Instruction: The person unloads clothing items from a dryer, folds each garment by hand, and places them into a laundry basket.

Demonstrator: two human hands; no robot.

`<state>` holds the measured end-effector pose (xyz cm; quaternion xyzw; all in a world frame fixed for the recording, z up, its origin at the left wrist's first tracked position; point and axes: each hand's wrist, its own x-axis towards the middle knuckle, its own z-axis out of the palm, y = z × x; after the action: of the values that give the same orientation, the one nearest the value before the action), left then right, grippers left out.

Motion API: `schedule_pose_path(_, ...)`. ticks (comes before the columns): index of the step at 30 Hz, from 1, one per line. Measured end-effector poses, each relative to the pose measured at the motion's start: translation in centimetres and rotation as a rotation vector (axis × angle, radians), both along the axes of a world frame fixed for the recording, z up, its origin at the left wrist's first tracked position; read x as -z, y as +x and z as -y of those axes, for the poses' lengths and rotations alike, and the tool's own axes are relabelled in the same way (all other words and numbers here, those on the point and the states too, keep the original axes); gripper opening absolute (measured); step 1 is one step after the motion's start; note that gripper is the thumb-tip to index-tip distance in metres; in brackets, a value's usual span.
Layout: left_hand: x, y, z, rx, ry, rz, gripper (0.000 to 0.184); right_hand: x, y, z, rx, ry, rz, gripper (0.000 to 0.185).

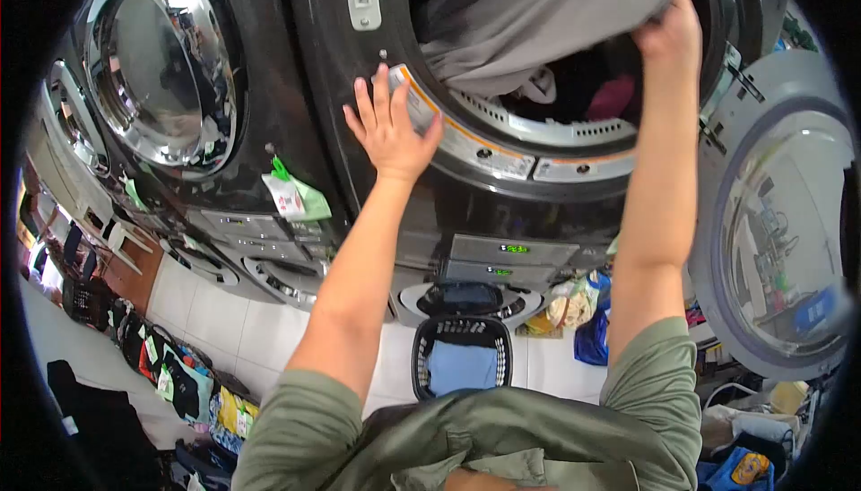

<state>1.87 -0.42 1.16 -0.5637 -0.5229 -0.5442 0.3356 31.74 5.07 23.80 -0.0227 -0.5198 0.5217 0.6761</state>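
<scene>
My right hand [671, 29] is closed on one end of a grey cloth garment [547, 16] at the mouth of a dark front-loading dryer [327, 60]. The rest of the garment stretches left across the drum opening. Its exact kind does not show. Below it, inside the drum, lie dark laundry, a pinkish-red piece [613, 96] and a small pale piece [538, 86]. My left hand [395, 128] rests with fingers spread against the machine's front, over the label strip [489, 155] at the lower left of the opening. That hand holds nothing.
The round dryer door [780, 231] hangs open at the right. On the floor below stands a black laundry basket [417, 361] with blue cloth [462, 365]. Another machine with a round closed door [148, 52] is at the left. Clothes piles [179, 374] line the left side.
</scene>
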Motion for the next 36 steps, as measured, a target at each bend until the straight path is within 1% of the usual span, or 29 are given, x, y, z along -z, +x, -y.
schedule_pose_path(1, -0.2, 0.2, 0.4, -0.010, -0.048, 0.004, 0.065, 0.8, 1.2, 3.3, 0.012, -0.082, 0.011, 0.026)
schedule_pose_path(2, 0.0, 0.6, 0.6, -0.034, -0.080, 0.016, 0.070, 1.9, -1.5, 8.8, 0.250, -0.213, -0.119, 0.024)
schedule_pose_path(3, 0.3, 1.3, 1.0, -0.005, -0.089, 0.046, 0.067, 4.6, 1.7, 9.9, -0.106, -0.096, -0.019, 0.023)
schedule_pose_path(4, 1.3, 2.7, 1.9, 0.071, -0.079, 0.100, 0.065, 6.8, 1.6, 13.5, -0.055, -0.120, -0.070, 0.022)
schedule_pose_path(5, 2.5, 4.5, 2.7, 0.145, -0.062, 0.153, 0.062, 9.4, 2.0, 16.2, 0.088, -0.132, -0.120, 0.023)
schedule_pose_path(7, 5.2, 8.2, 4.8, 0.610, -0.103, 0.382, 0.059, 14.5, 0.6, 22.8, 0.351, -0.223, -0.053, 0.033)
schedule_pose_path(8, 4.4, 9.9, 6.7, 1.104, -0.342, 0.813, 0.056, 17.5, 0.8, 25.1, 0.380, -0.143, 0.134, 0.042)
schedule_pose_path(9, 3.6, 11.6, 8.7, 1.408, -0.475, 1.417, 0.053, 19.8, 0.5, 27.4, 0.330, -0.165, 0.236, 0.049)
schedule_pose_path(10, 3.3, 12.2, 9.3, 1.596, -0.519, 1.668, 0.051, 21.8, 0.5, 29.3, 0.164, -0.291, 0.351, 0.051)
schedule_pose_path(11, 3.1, 12.1, 9.0, 1.770, -0.551, 1.734, 0.049, 23.8, -0.1, 31.4, 0.093, -0.379, 0.426, 0.043)
schedule_pose_path(12, 3.0, 11.6, 8.6, 1.886, -0.579, 1.719, 0.048, 25.0, -0.6, 32.4, -0.139, -0.302, 0.490, 0.033)
schedule_pose_path(13, 3.2, 11.3, 8.4, 1.932, -0.613, 1.695, 0.046, 26.0, -1.0, 33.3, -0.370, -0.221, 0.549, 0.024)
schedule_pose_path(15, 3.9, 10.2, 10.0, 1.993, -0.663, 1.643, 0.042, 27.6, -1.4, 35.1, -0.584, -0.187, 0.650, 0.019)
schedule_pose_path(16, 4.4, 9.8, 11.0, 2.001, -0.689, 1.632, 0.040, 28.2, -1.4, 36.0, -0.525, -0.232, 0.757, 0.014)
schedule_pose_path(17, 4.8, 9.6, 12.1, 2.003, -0.719, 1.611, 0.038, 29.2, -1.6, 36.2, -0.529, -0.243, 0.744, 0.014)
schedule_pose_path(19, 6.0, 9.4, 13.7, 2.001, -0.783, 1.589, 0.035, 32.5, -2.1, 36.5, -0.114, -0.737, 0.716, 0.031)
schedule_pose_path(21, 6.6, 9.4, 14.6, 2.002, -0.830, 1.569, 0.031, 34.2, -1.7, 34.7, -0.089, -0.641, 0.381, 0.060)
schedule_pose_path(23, 6.5, 9.5, 14.9, 2.015, -0.856, 1.536, 0.027, 32.9, -2.0, 34.8, 0.323, -0.469, 0.375, 0.076)
schedule_pose_path(24, 6.5, 9.5, 14.9, 2.017, -0.865, 1.524, 0.026, 31.9, -2.1, 35.0, 0.317, -0.490, 0.372, 0.076)
schedule_pose_path(26, 6.1, 9.8, 14.7, 2.022, -0.881, 1.488, 0.022, 30.7, -2.3, 34.7, 0.591, -0.281, 0.536, 0.091)
schedule_pose_path(27, 6.2, 9.7, 14.9, 2.016, -0.891, 1.468, 0.020, 31.1, -2.3, 34.0, 0.826, -0.129, 0.674, 0.076)
schedule_pose_path(29, 6.4, 9.2, 15.4, 2.000, -0.911, 1.441, 0.017, 33.1, -1.1, 32.9, 0.505, -0.604, 0.800, 0.049)
schedule_pose_path(30, 6.5, 8.9, 15.5, 1.989, -0.918, 1.426, 0.015, 34.1, -1.3, 32.7, 0.365, -0.740, 0.505, 0.025)
schedule_pose_path(31, 6.7, 8.4, 15.5, 1.968, -0.925, 1.403, 0.013, 34.7, -0.8, 32.9, 0.282, -0.745, 0.439, 0.025)
schedule_pose_path(34, 8.0, 5.7, 16.2, 1.856, -0.948, 1.309, 0.008, 38.4, 0.8, 33.9, 0.246, -0.784, 0.406, 0.025)
schedule_pose_path(36, 9.2, 3.9, 16.8, 1.748, -0.973, 1.229, 0.006, 42.7, 1.8, 34.6, 0.331, -0.782, 0.596, 0.024)
